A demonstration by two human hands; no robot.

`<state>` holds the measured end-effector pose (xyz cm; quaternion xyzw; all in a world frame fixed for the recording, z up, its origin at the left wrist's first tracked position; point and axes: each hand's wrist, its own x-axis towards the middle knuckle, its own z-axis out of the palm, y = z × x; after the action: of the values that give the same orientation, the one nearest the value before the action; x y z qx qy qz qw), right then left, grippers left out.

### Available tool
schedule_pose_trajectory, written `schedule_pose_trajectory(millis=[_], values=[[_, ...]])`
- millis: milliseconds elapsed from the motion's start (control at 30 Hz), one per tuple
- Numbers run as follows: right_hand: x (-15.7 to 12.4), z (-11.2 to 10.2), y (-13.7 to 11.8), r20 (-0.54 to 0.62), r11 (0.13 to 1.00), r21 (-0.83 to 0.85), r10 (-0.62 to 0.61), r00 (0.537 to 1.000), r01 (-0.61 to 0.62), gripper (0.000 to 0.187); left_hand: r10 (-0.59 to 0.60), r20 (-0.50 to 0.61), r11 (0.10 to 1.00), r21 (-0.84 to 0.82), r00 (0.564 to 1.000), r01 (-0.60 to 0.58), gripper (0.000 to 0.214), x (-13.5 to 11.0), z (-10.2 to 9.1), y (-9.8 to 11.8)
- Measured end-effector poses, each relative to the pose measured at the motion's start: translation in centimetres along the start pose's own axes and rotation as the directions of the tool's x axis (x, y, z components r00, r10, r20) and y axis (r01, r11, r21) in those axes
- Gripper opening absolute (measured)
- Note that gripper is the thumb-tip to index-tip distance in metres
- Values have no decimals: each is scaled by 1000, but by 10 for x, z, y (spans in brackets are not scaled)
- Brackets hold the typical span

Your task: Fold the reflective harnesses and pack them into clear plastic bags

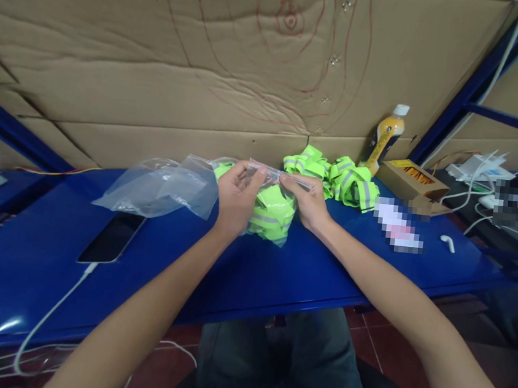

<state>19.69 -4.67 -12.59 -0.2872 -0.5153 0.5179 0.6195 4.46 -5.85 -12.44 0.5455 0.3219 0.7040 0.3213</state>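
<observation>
A clear plastic bag (277,240) holds a bundle of neon-yellow reflective strap (272,211) with grey stripes. My left hand (236,196) pinches the bag's upper edge between thumb and fingers. On the other side of the same edge, my right hand (308,200) grips the plastic with its fingertips. The bag hangs just over the blue table. Behind my right hand lie more neon strap bundles (353,182), out of any bag. Left of my left hand is a pile of clear plastic bags (162,187), with a bit of neon material beside it.
A phone (112,238) on a white charging cable (55,305) lies at the left of the blue table (177,272). To the right are a juice bottle (385,139), an open cardboard box (415,182) and a white earbud (447,243). A cardboard wall (113,80) closes off the back.
</observation>
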Motion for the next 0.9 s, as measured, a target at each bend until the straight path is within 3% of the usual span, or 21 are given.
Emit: schedule_pose_trajectory(millis=[200, 433, 600, 800, 900], values=[[-1, 4, -5, -28, 999, -18, -50, 998, 50, 36, 70, -12, 994, 84, 997, -69, 34, 1, -4, 0], [-1, 2, -9, -32, 996, -35, -87, 996, 85, 35, 32, 76, 995, 90, 997, -39, 28, 1, -2, 5], [-2, 4, -8, -15, 998, -38, -51, 999, 51, 42, 84, 24, 993, 84, 996, -86, 19, 3, -3, 3], [-3, 6, -7, -46, 1000, 25, -3, 999, 5, 42, -2, 44, 998, 55, 999, 0, 22, 2, -4, 3], [-4, 9, -7, -53, 997, 44, 58, 997, -55, 43, 22, 28, 995, 92, 999, -25, 22, 1, -5, 3]])
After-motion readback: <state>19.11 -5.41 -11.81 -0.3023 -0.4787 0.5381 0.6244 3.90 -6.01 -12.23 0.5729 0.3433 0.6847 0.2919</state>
